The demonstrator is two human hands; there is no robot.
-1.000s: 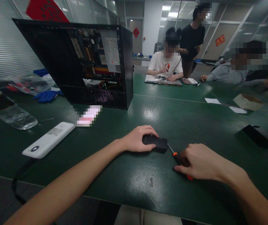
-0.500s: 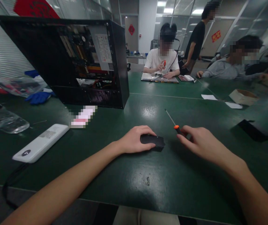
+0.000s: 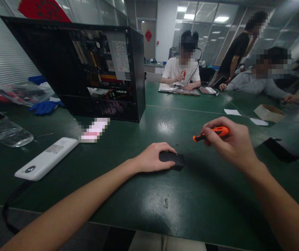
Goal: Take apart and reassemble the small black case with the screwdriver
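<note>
My left hand rests on the green table, thumb and fingers gripping a small black rectangular block from its two sides. What the block is I cannot make out. Above the table to the right, my right hand is closed around the orange and black handle of a screwdriver. Its thin shaft points left, with the dark tip just behind the block and apart from it.
An opened black computer case stands at the back left. Nearer are a white power bank with a cable, a water bottle and blue gloves. A black object and an open carton lie right. Several people are beyond.
My right hand has risen and turned, swinging the screwdriver from pointing away to pointing left over the table. My left hand keeps its grip on the block. The standing person has shifted right.
</note>
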